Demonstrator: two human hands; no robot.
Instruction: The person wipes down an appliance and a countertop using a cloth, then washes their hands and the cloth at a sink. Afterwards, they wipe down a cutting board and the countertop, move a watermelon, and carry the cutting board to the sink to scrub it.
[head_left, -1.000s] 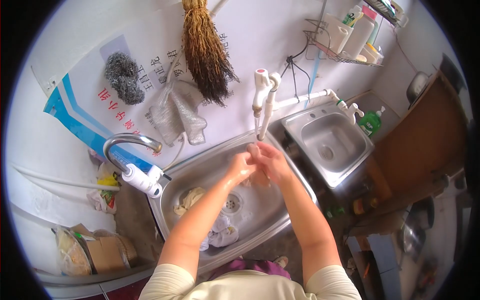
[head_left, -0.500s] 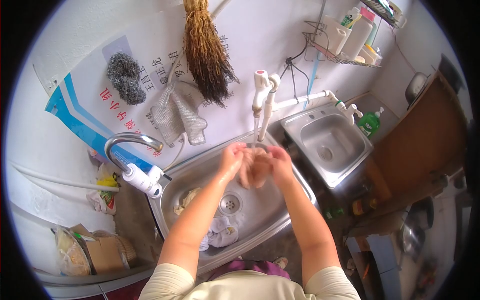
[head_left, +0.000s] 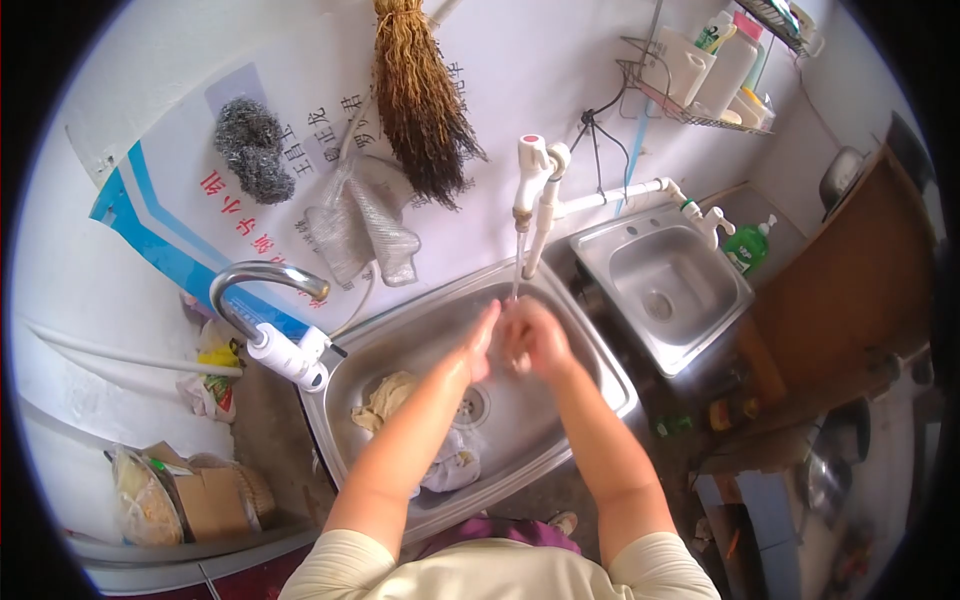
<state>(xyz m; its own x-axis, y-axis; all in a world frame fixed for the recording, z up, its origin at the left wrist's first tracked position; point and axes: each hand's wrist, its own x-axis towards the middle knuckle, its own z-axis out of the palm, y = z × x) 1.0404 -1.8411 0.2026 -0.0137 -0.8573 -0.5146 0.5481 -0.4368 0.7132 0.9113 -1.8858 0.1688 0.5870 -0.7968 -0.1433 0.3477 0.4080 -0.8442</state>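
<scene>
Under the running water of the white tap (head_left: 533, 165), my two hands are close together over the steel sink (head_left: 600, 385). My left hand (head_left: 480, 345) is held upright with its fingers stretched out, nothing visible in it. My right hand (head_left: 537, 335) is curled and blurred by motion, closed on a pinkish-brown cloth (head_left: 517, 357) of which only a small bunched part shows. A beige cloth (head_left: 383, 398) lies at the sink's left side. A whitish cloth (head_left: 456, 465) lies near its front edge, partly behind my left forearm.
A curved metal faucet (head_left: 268, 272) stands at the sink's left corner. A smaller sink (head_left: 660, 290) and a green soap bottle (head_left: 745, 247) are at the right. On the wall hang a straw broom (head_left: 420, 110), steel wool (head_left: 254, 150), a mesh cloth (head_left: 362, 225) and a wire shelf (head_left: 705, 120).
The pinkish-brown cloth, spread between both hands half a second ago, is now bunched at my right hand. My left hand has let go of it and its fingers have straightened.
</scene>
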